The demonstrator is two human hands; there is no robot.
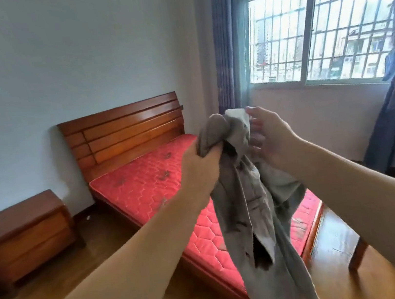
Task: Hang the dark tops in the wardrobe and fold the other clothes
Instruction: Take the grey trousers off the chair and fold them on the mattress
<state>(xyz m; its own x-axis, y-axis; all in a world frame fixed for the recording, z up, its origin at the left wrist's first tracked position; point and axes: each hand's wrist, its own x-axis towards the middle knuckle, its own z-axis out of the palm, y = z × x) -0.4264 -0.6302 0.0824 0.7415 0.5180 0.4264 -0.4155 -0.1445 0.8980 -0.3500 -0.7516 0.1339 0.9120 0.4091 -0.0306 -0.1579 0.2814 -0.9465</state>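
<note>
A grey-olive garment hangs bunched in the air over the bed, its lower part dangling down to near the bottom of the view. My left hand grips a fistful of the cloth near its top. My right hand is at the garment's upper right edge, thumb and fingers pinching a pale fold there. Both arms are stretched forward. No wardrobe or other clothes are in view.
A wooden bed with a bare red mattress stands under the garment. A wooden nightstand sits at the left against the wall. A barred window with blue curtains fills the right wall. The floor is wood.
</note>
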